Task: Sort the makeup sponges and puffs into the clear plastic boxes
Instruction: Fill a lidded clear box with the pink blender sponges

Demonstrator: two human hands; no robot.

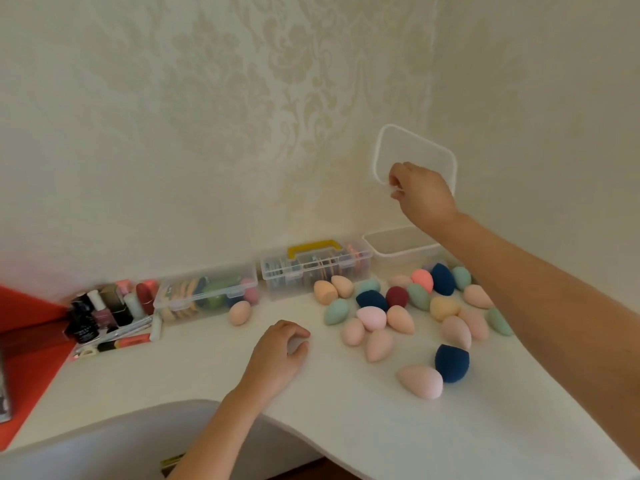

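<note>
You will find no legible text: the dark bottles (83, 320) at far left carry pale markings, but these are too blurred to read.

Open clear box (398, 244): right side hidden behind right forearm | lid (412, 152): lower corner covered by right hand (420, 192) | bottles far left of box: labels too blurred to read

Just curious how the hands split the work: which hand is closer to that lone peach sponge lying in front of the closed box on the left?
The left hand. It rests on the table just right of the peach sponge. The right hand is far off, holding up a clear lid.
</note>
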